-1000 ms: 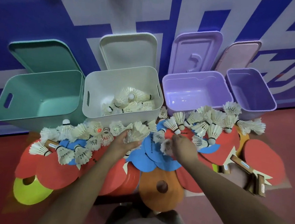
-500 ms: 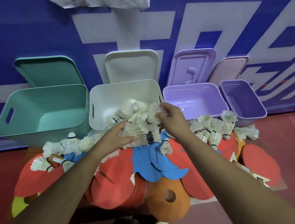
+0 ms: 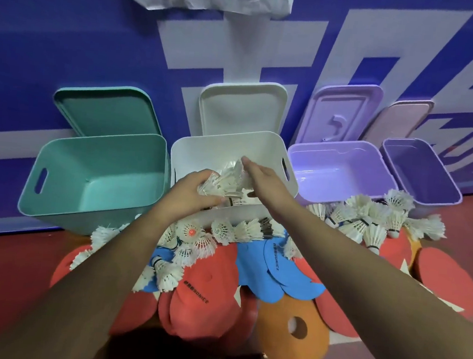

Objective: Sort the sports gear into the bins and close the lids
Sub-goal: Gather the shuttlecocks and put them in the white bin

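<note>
Below the right hand (image 3: 260, 181), a flat round blue disc (image 3: 276, 267) reads "SONICE" in black. A flat round red disc (image 3: 203, 304) below the left hand (image 3: 192, 188) reads likewise.

the bins are showing four colours: teal bin (image 3: 97, 174), white bin (image 3: 232, 142), lilac bin (image 3: 340, 170), deeper purple bin (image 3: 422, 171). the shuttlecocks (image 3: 362, 226) are showing white feathers with dark bands, and one cork (image 3: 191, 231) is glowing red. red discs (image 3: 192, 297), blue discs (image 3: 273, 270) and an orange disc (image 3: 280, 333) are lying on the red floor (image 3: 10, 269) — the wall (image 3: 71, 38) is showing blue with white bars.
</note>
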The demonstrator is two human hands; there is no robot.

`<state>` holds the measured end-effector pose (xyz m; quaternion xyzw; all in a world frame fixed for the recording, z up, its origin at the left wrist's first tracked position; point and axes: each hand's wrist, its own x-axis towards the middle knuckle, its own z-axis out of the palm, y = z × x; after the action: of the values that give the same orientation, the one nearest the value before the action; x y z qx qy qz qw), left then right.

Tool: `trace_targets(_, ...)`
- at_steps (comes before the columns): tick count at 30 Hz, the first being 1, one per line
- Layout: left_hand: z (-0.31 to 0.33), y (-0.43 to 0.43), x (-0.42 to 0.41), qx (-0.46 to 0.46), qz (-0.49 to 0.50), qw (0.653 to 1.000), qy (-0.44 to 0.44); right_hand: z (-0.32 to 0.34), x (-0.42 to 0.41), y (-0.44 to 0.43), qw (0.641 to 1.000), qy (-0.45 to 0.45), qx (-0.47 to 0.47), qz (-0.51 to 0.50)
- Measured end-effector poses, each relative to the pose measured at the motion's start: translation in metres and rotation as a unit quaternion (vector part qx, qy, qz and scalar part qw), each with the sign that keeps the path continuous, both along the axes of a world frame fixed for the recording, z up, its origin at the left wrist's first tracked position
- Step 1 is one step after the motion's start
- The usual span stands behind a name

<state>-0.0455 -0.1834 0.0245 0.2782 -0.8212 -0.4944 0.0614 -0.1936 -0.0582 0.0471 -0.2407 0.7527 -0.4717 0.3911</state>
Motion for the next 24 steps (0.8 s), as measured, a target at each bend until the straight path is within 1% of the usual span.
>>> trace_targets(1,-0.002,-0.005,-0.004,-0.008,-0.004,1.0,-0.01,-0.005,-0.001,-0.004,1.0,0.002,0.016,0.009)
trace_targets(2,-0.005,-0.01,-0.008,-0.014,-0.007,0.999,-0.028,-0.011,-0.002,-0.008,0.999,0.023,0.024,0.016)
trace_targets(6,-0.015,-0.023,-0.025,-0.048,-0.074,0.989,-0.116,-0.034,-0.008,-0.019,0.986,0.154,0.058,0.01)
trace_targets(9,-0.027,-0.033,-0.033,-0.076,-0.091,0.982,-0.148,-0.044,-0.014,-0.021,0.978,0.187,0.094,0.009)
trace_targets(12,-0.04,-0.038,-0.03,-0.11,-0.139,0.962,-0.207,-0.058,-0.019,-0.019,0.966,0.208,0.139,0.062)
trace_targets(15,-0.057,-0.036,-0.025,-0.156,-0.166,0.938,-0.262,-0.072,-0.02,-0.017,0.943,0.248,0.181,0.132)
trace_targets(17,-0.066,-0.034,-0.022,-0.163,-0.138,0.945,-0.248,-0.076,-0.021,-0.015,0.929,0.274,0.19,0.161)
trace_targets(19,-0.063,-0.031,-0.021,-0.131,-0.099,0.962,-0.22,-0.075,-0.022,-0.011,0.927,0.291,0.178,0.156)
trace_targets(20,-0.059,-0.03,-0.019,-0.122,-0.082,0.966,-0.213,-0.072,-0.023,-0.009,0.931,0.295,0.164,0.138)
trace_targets(22,-0.049,-0.025,-0.016,-0.136,-0.04,0.97,-0.196,-0.063,-0.026,0.002,0.945,0.291,0.116,0.092)
trace_targets(24,-0.038,-0.011,-0.01,-0.154,0.018,0.979,-0.134,-0.054,-0.027,0.021,0.955,0.281,0.062,0.067)
